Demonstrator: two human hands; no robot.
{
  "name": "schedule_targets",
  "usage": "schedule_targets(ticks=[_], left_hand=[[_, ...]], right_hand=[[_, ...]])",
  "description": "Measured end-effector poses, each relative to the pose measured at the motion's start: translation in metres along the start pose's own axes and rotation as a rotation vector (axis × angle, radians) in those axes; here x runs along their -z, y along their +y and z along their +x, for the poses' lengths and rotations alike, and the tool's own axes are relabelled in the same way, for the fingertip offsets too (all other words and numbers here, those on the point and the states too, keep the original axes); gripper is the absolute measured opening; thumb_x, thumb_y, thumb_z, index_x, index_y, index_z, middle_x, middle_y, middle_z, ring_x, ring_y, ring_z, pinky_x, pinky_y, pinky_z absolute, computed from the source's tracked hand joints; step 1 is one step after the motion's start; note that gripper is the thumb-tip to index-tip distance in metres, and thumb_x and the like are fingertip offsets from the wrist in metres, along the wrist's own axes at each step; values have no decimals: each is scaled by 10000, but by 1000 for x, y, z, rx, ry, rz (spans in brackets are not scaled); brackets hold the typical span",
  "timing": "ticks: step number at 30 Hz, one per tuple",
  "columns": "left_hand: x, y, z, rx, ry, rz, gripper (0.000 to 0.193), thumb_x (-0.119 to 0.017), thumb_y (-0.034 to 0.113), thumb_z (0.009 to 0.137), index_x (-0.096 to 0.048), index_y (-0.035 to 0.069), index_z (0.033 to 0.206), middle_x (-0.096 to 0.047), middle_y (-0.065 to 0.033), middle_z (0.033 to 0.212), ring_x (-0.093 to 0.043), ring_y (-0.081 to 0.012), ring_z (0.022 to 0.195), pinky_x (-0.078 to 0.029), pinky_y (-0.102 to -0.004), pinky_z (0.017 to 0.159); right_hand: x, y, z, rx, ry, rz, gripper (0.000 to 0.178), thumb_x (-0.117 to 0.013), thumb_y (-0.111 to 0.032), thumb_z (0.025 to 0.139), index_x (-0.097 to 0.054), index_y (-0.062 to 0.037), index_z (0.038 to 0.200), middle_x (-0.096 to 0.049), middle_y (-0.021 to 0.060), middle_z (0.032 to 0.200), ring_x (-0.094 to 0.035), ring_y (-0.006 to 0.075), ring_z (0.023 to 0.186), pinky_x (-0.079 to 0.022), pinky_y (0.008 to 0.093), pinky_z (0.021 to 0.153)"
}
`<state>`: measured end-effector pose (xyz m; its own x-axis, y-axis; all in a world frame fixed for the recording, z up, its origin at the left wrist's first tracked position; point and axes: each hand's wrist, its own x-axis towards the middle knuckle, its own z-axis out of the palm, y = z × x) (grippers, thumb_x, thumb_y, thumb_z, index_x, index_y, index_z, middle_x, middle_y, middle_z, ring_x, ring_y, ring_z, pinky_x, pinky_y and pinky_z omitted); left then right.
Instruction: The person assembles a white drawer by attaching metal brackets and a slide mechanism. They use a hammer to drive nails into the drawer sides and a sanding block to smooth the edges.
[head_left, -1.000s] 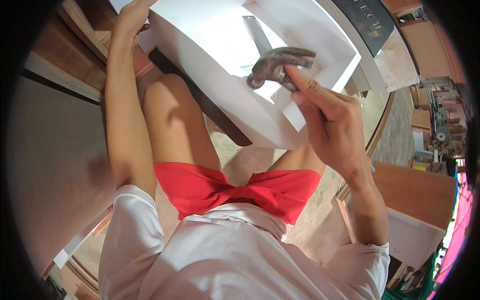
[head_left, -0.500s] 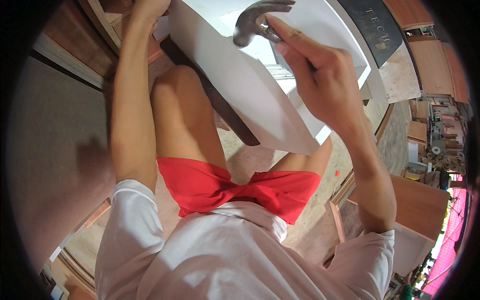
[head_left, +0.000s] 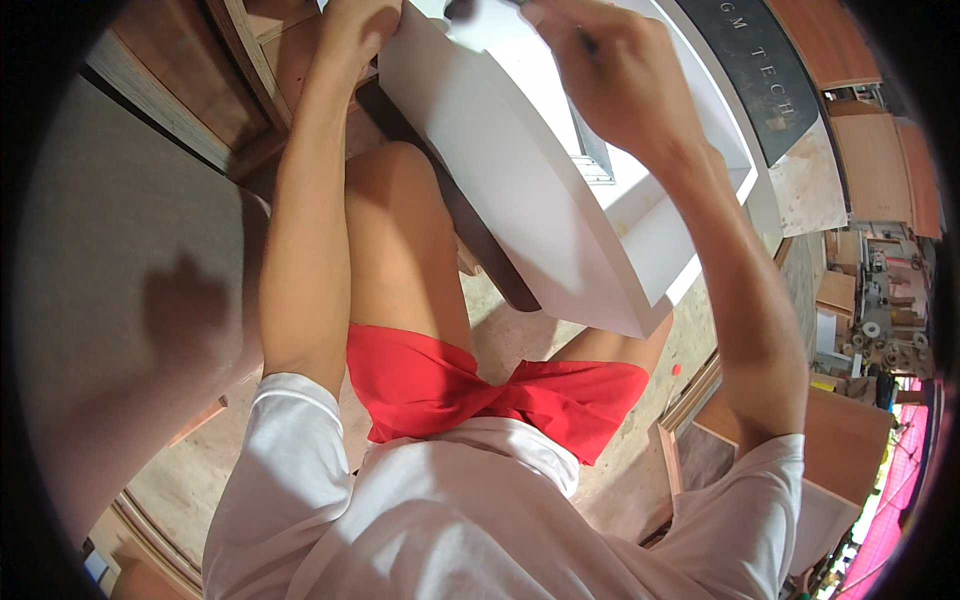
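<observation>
White box (head_left: 520, 180), open-topped: positioned in front of the seated person, tilted, near corner above the right thigh (head_left: 620, 345). Whether corner and thigh touch cannot be told. Interior: a narrow grey strip (head_left: 591, 145) lies on the white bottom; its kind is unclear.

Hammer (head_left: 461, 9): located over the far part of the box, dark metal, mostly cut off at the upper edge of view. Right hand (head_left: 630, 85): closed, gripping the hammer, back of the hand uppermost, held above the opening. Left hand (head_left: 365, 30): placed at the far left corner of the box, touching it; the fingers are partly out of view, so I cannot tell how far it is closed.

Dark brown strip (head_left: 440, 195): runs along the lower left side of the box, beside the left knee (head_left: 395, 185).

Operator's clothing: red shorts (head_left: 420, 385), white short-sleeved shirt (head_left: 480, 520). Concrete floor (head_left: 500, 335) shows between the legs; a small red piece (head_left: 677, 370) lies on it, to the right.

Surroundings, left: large grey panel (head_left: 130, 200) bearing a shadow, with wooden frames (head_left: 190, 70) beyond. Right: black panel (head_left: 745, 70) with pale lettering, just past the box; wooden cabinet (head_left: 845, 430) near the right elbow; pink mesh (head_left: 885, 500) at the outer rim.
</observation>
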<state>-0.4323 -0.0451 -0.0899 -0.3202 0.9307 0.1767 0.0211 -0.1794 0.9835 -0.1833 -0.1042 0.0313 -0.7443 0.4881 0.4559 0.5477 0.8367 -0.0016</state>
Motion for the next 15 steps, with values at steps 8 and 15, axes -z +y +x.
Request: schedule_targets(ticks=[8, 15], left_hand=[[16, -12, -2, 163, -29, -185, 386, -611, 380, 1090, -721, 28, 1205, -690, -17, 1052, -482, -112, 714, -442, -274, 673], [23, -22, -19, 195, -143, -428, 323, -642, 287, 1081, -681, 55, 1301, -692, 22, 1109, -419, -46, 651, -429, -271, 652]], right_hand=[[-13, -2, 49, -84, -53, -17, 302, -503, -112, 1060, -718, -49, 1261, -769, 241, 1101, -761, 423, 948, -617, 501, 831], [-20, -8, 80, -183, -87, 13, 275, -492, -123, 1067, -695, -33, 1229, -759, 257, 1029, -753, 447, 948, -589, 546, 826]])
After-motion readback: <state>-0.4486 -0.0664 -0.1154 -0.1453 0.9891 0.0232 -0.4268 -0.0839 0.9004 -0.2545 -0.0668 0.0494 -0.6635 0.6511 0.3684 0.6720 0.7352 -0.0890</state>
